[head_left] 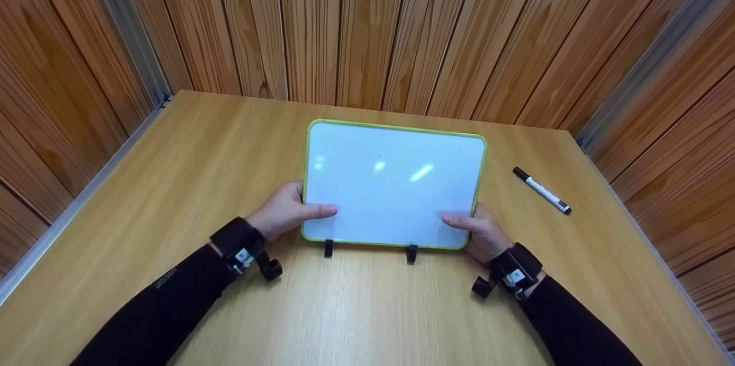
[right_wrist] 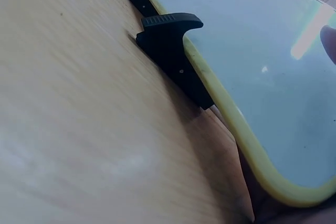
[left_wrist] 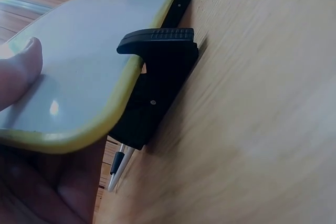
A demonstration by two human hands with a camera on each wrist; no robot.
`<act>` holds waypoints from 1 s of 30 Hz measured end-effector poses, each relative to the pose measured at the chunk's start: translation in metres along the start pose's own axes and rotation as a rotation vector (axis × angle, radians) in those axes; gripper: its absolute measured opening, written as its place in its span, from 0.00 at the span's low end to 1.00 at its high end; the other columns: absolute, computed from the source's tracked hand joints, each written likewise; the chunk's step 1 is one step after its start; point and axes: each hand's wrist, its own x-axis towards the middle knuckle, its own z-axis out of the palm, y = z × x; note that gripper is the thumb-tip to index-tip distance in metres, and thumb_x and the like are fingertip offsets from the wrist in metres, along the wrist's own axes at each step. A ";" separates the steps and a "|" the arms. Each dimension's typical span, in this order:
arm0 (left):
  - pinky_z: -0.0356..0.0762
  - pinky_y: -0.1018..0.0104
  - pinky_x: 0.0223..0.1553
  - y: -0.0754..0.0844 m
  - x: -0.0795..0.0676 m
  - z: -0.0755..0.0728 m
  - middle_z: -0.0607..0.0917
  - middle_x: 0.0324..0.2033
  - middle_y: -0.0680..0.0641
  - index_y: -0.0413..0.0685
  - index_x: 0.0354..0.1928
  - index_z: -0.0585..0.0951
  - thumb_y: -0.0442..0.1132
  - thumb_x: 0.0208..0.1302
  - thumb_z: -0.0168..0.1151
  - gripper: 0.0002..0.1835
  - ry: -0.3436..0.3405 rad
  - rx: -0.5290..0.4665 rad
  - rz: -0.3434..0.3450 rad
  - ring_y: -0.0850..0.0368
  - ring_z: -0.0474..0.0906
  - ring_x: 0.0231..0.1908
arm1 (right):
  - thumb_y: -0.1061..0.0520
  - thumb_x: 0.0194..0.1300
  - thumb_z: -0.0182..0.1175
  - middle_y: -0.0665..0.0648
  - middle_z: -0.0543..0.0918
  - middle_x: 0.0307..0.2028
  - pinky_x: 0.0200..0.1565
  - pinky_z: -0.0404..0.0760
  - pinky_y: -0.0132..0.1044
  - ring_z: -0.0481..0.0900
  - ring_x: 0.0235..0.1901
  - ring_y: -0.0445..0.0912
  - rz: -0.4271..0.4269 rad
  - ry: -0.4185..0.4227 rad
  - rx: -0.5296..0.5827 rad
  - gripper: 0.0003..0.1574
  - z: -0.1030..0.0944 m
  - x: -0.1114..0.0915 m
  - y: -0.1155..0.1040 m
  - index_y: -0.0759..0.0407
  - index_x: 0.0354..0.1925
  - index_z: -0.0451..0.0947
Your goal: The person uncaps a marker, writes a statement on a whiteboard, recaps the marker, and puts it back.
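Note:
A small whiteboard (head_left: 390, 188) with a yellow-green frame leans back on a black stand, whose two hooked feet (head_left: 328, 248) catch its lower edge. My left hand (head_left: 281, 211) grips the board's left side, thumb flat on the white face and the other fingers behind it. On the opposite side my right hand (head_left: 485, 234) holds the board the same way, its fingers mostly hidden. The left wrist view shows a black stand hook (left_wrist: 157, 72) over the yellow rim, and a thin wire-like leg (left_wrist: 122, 169) behind. Another hook (right_wrist: 170, 35) appears in the right wrist view.
A black-capped marker (head_left: 542, 191) with a white barrel lies on the wooden table (head_left: 367, 308), right of the board. Wood-panelled walls (head_left: 367, 27) stand behind the table and along both sides. Ceiling lights reflect on the board.

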 end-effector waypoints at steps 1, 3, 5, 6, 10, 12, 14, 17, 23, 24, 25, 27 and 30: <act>0.83 0.63 0.64 0.001 0.000 0.000 0.90 0.61 0.40 0.36 0.72 0.80 0.42 0.73 0.79 0.32 0.003 0.004 -0.004 0.50 0.86 0.63 | 0.65 0.77 0.59 0.57 0.85 0.69 0.72 0.78 0.47 0.81 0.71 0.54 0.002 0.007 -0.004 0.30 -0.001 0.000 0.000 0.49 0.73 0.73; 0.83 0.63 0.64 0.001 0.000 -0.001 0.91 0.61 0.41 0.36 0.72 0.80 0.42 0.72 0.80 0.33 0.005 0.014 -0.007 0.49 0.87 0.63 | 0.64 0.77 0.60 0.57 0.85 0.70 0.72 0.78 0.47 0.81 0.72 0.54 0.005 0.018 -0.012 0.31 -0.002 0.000 -0.001 0.50 0.73 0.72; 0.83 0.63 0.64 0.000 0.001 -0.003 0.91 0.61 0.41 0.37 0.72 0.80 0.43 0.71 0.80 0.33 0.008 0.023 -0.011 0.49 0.87 0.63 | 0.64 0.77 0.60 0.57 0.84 0.70 0.72 0.78 0.47 0.80 0.72 0.54 0.009 0.032 -0.028 0.31 -0.002 0.001 -0.001 0.51 0.74 0.72; 0.83 0.63 0.64 0.000 0.001 -0.004 0.91 0.61 0.41 0.37 0.72 0.80 0.43 0.71 0.80 0.33 0.010 0.025 -0.009 0.49 0.87 0.63 | 0.63 0.78 0.60 0.57 0.84 0.70 0.72 0.78 0.47 0.80 0.72 0.54 0.010 0.038 -0.038 0.31 -0.002 0.001 -0.002 0.51 0.75 0.71; 0.85 0.63 0.60 -0.001 0.002 -0.008 0.91 0.59 0.41 0.35 0.69 0.82 0.42 0.72 0.80 0.30 0.041 0.015 0.006 0.50 0.88 0.59 | 0.61 0.78 0.61 0.58 0.86 0.67 0.70 0.81 0.45 0.83 0.69 0.54 0.005 0.089 -0.080 0.31 -0.001 0.002 -0.005 0.56 0.75 0.72; 0.86 0.63 0.57 -0.001 0.002 -0.011 0.92 0.57 0.40 0.34 0.67 0.83 0.41 0.72 0.79 0.28 0.065 0.005 0.013 0.50 0.89 0.56 | 0.61 0.78 0.61 0.58 0.87 0.66 0.69 0.82 0.44 0.84 0.68 0.53 -0.005 0.114 -0.088 0.32 -0.001 0.002 -0.006 0.59 0.76 0.71; 0.87 0.64 0.56 -0.001 0.002 -0.013 0.92 0.56 0.40 0.34 0.66 0.84 0.42 0.73 0.78 0.27 0.085 0.001 0.013 0.51 0.88 0.55 | 0.60 0.79 0.59 0.58 0.87 0.65 0.68 0.83 0.43 0.84 0.67 0.52 -0.020 0.137 -0.099 0.34 -0.001 0.002 -0.008 0.62 0.78 0.69; 0.87 0.64 0.56 0.000 0.002 -0.015 0.91 0.58 0.41 0.35 0.67 0.84 0.44 0.75 0.76 0.27 0.094 -0.003 0.005 0.52 0.87 0.56 | 0.59 0.81 0.56 0.59 0.86 0.66 0.67 0.83 0.42 0.84 0.67 0.51 -0.046 0.170 -0.115 0.37 -0.003 0.002 -0.010 0.67 0.82 0.63; 0.85 0.65 0.59 0.004 0.000 -0.016 0.90 0.61 0.41 0.35 0.70 0.82 0.47 0.79 0.71 0.27 0.070 -0.017 0.008 0.52 0.85 0.59 | 0.52 0.88 0.47 0.64 0.78 0.74 0.69 0.80 0.37 0.82 0.68 0.44 -0.078 0.217 -0.149 0.40 -0.013 0.001 -0.016 0.72 0.85 0.54; 0.85 0.65 0.60 0.004 0.000 -0.015 0.90 0.61 0.41 0.35 0.70 0.82 0.47 0.79 0.71 0.27 0.069 -0.015 0.009 0.52 0.85 0.59 | 0.50 0.89 0.46 0.64 0.78 0.74 0.69 0.79 0.36 0.81 0.68 0.43 -0.086 0.223 -0.155 0.40 -0.016 0.000 -0.017 0.72 0.85 0.55; 0.85 0.65 0.60 0.004 0.000 -0.015 0.90 0.62 0.41 0.35 0.70 0.82 0.47 0.80 0.71 0.27 0.068 -0.013 0.010 0.52 0.85 0.59 | 0.49 0.90 0.45 0.63 0.79 0.74 0.69 0.80 0.37 0.82 0.68 0.44 -0.101 0.226 -0.157 0.40 -0.019 0.000 -0.018 0.73 0.84 0.56; 0.85 0.65 0.60 0.004 0.000 -0.014 0.90 0.62 0.41 0.34 0.69 0.82 0.46 0.80 0.71 0.27 0.065 -0.010 0.014 0.52 0.84 0.59 | 0.44 0.91 0.43 0.61 0.81 0.72 0.68 0.80 0.38 0.82 0.68 0.45 -0.127 0.233 -0.174 0.40 -0.027 -0.001 -0.020 0.73 0.82 0.60; 0.85 0.64 0.61 0.003 0.000 -0.013 0.89 0.62 0.41 0.34 0.70 0.82 0.46 0.80 0.71 0.27 0.061 -0.004 0.018 0.52 0.84 0.59 | 0.40 0.92 0.41 0.56 0.84 0.68 0.66 0.83 0.40 0.82 0.68 0.48 -0.181 0.245 -0.225 0.39 -0.040 -0.003 -0.024 0.69 0.78 0.68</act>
